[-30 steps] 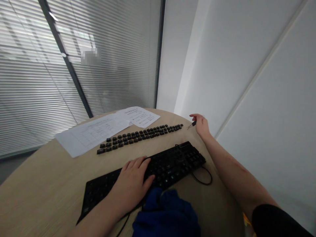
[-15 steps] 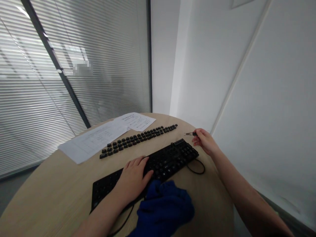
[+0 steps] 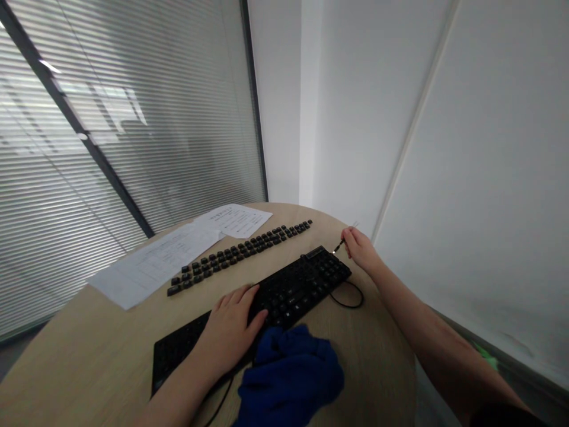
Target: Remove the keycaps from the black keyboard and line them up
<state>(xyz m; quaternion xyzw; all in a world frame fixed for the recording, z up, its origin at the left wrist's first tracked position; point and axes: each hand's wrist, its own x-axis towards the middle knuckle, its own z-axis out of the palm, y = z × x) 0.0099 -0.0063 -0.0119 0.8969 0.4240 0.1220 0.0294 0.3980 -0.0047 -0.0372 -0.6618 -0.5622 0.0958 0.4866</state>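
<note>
head view: the right hand (image 3: 358,249) has the tool (image 3: 339,244) clamped between thumb and fingers, at the far right corner of the keyboard (image 3: 306,279). the tool slants down and to the left, its bright tips close by the keyboard's edge; whether they touch it, i cannot tell. a thin pale bit also sticks up past the right hand, too fine to make out. with the tips at this corner, the right hand's work seems, as i judge it, to sit at the keyboard's right end.

the left hand (image 3: 231,329) lies palm down on the middle of the keyboard, fingers loosely spread and gripping nothing, perhaps steadying it. the two hands are well apart.

the keyboard lies at a slant on the tabletop (image 3: 111,362), its right end farther off than its left. a loop of cable (image 3: 351,307) rests beside that right end, and a blue cloth (image 3: 288,373) is bunched on the near side. beyond the keyboard, loose keys (image 3: 228,253) stand in slanting rows, with papers (image 3: 155,261) at far left.
</note>
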